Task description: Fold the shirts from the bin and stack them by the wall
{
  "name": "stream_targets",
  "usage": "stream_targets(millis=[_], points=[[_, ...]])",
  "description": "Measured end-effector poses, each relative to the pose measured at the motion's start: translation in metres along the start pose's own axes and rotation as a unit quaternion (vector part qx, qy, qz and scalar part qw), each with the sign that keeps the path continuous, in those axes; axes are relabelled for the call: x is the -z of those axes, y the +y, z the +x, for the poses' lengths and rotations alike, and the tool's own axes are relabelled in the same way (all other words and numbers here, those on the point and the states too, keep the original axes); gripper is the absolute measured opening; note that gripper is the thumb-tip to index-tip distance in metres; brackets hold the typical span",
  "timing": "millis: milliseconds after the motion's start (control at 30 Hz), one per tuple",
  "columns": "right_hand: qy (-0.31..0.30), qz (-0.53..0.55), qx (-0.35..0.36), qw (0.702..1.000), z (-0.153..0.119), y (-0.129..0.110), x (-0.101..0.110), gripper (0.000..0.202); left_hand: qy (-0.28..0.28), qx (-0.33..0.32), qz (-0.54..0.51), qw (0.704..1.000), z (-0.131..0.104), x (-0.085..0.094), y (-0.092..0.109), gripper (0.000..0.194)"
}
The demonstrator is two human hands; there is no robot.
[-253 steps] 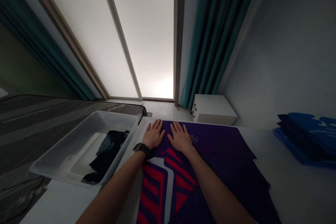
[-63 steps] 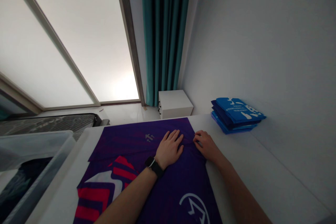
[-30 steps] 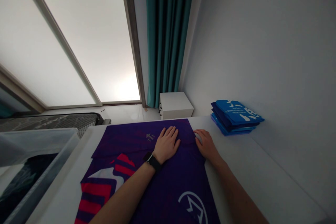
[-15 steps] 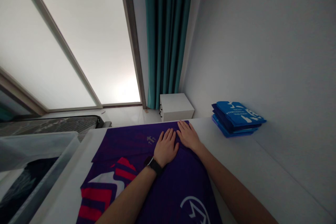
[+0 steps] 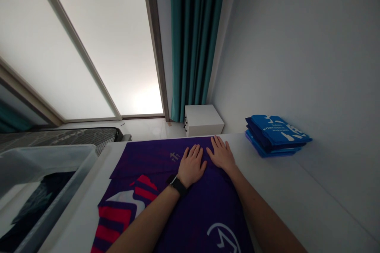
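Observation:
A dark purple cloth item [image 5: 192,201] lies spread on the white table, with red stripes, a white patch and white line prints on it. A fold runs across its far part, where a small grey arrow-like print shows. My left hand [image 5: 191,166] rests flat on the cloth, fingers stretched out, a black watch on its wrist. To its right, my right hand [image 5: 221,154] lies flat with fingers spread, at the cloth's far right corner. Neither hand grips anything. The cloth's near end runs out of view.
On the table's right [image 5: 267,185], by the wall, sits a stack of folded blue bags [image 5: 279,130]. A clear plastic bin [image 5: 86,162] with dark clothes stands at the left. Beyond the table are a white cabinet [image 5: 204,116] and a teal curtain [image 5: 196,47].
The view has shifted slightly, so everything sits a little further right. My right hand has slid a little to the right, away from my left hand, and its fingers are spread wider.

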State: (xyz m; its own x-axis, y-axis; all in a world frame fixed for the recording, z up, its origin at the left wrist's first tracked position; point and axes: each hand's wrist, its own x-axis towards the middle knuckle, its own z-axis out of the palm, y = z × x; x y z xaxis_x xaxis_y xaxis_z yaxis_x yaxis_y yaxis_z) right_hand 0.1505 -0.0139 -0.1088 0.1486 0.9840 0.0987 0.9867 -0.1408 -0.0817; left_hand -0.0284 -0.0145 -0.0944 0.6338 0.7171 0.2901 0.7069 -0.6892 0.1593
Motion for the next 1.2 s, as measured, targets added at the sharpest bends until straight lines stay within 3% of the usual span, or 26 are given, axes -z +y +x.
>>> stream_targets(millis=[167, 267, 400, 567, 700, 833, 967, 1200], points=[[-0.010, -0.001, -0.003, 1.000, 0.000, -0.001, 0.002, 0.067, -0.003, 0.012, 0.008, 1.000, 0.006, 0.011, -0.004, 0.055], [-0.014, -0.003, -0.005, 1.000, 0.000, -0.001, 0.003, 0.067, -0.019, 0.024, 0.020, 0.999, 0.008, 0.022, -0.023, 0.056], [-0.017, -0.010, -0.007, 1.000, 0.000, -0.001, 0.003, 0.068, -0.047, 0.050, 0.049, 0.996, -0.003, 0.038, -0.076, 0.055], [-0.012, -0.023, -0.006, 1.000, 0.001, 0.000, -0.002, 0.068, -0.062, 0.127, 0.092, 0.986, -0.042, 0.055, -0.147, 0.056], [-0.011, -0.025, -0.003, 1.000, 0.002, 0.002, -0.007, 0.067, -0.076, 0.189, 0.106, 0.973, -0.073, 0.065, -0.183, 0.056], [-0.018, -0.034, -0.007, 0.999, 0.003, 0.002, -0.008, 0.069, -0.077, 0.235, 0.109, 0.963, -0.090, 0.069, -0.199, 0.055], [-0.019, -0.045, -0.008, 0.999, 0.003, 0.002, -0.009, 0.069, -0.073, 0.256, 0.106, 0.958, -0.094, 0.072, -0.208, 0.052], [-0.011, -0.040, 0.000, 0.999, 0.004, 0.006, -0.014, 0.069, -0.093, 0.205, 0.099, 0.969, -0.075, 0.100, -0.246, 0.038]])
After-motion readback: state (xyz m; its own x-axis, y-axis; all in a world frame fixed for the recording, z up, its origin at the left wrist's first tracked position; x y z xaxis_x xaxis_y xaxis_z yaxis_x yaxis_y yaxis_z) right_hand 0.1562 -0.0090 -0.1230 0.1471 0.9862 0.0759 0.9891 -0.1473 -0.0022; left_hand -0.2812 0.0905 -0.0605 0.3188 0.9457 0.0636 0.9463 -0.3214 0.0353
